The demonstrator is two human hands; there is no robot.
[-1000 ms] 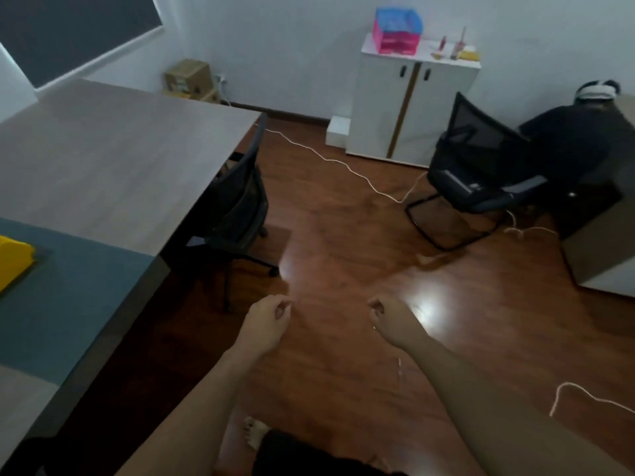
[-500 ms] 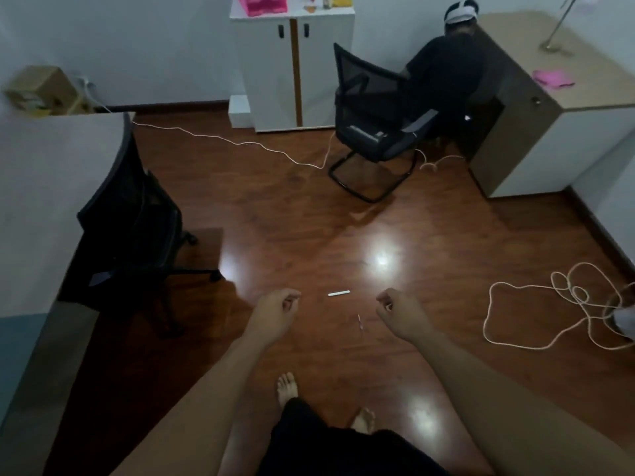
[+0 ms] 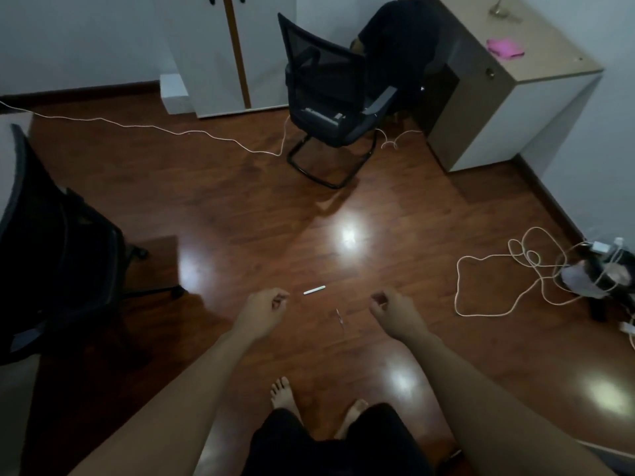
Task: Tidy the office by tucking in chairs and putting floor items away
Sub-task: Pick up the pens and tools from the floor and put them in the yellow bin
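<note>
A small white stick-like item (image 3: 314,290) lies on the wooden floor, between and just beyond my two hands. A thinner small item (image 3: 340,318) lies a little nearer to me. My left hand (image 3: 264,309) and my right hand (image 3: 391,309) hover above the floor with fingers loosely curled, holding nothing. A black sled-base chair (image 3: 326,101) stands pulled out from the beige desk (image 3: 508,91) at the back right. A black swivel chair (image 3: 51,242) sits at the left against the large table's edge.
A long white cable (image 3: 171,130) runs across the floor to the sled chair. Another white cable (image 3: 498,280) lies coiled at the right beside a power strip and plugs (image 3: 601,266). A person in black crouches behind the desk (image 3: 402,46). A white cabinet (image 3: 233,53) stands at the back wall.
My view has swung right and down: the large table has left the frame, the desk and coiled cable have appeared. My hands stay curled in front of me, now over the white item.
</note>
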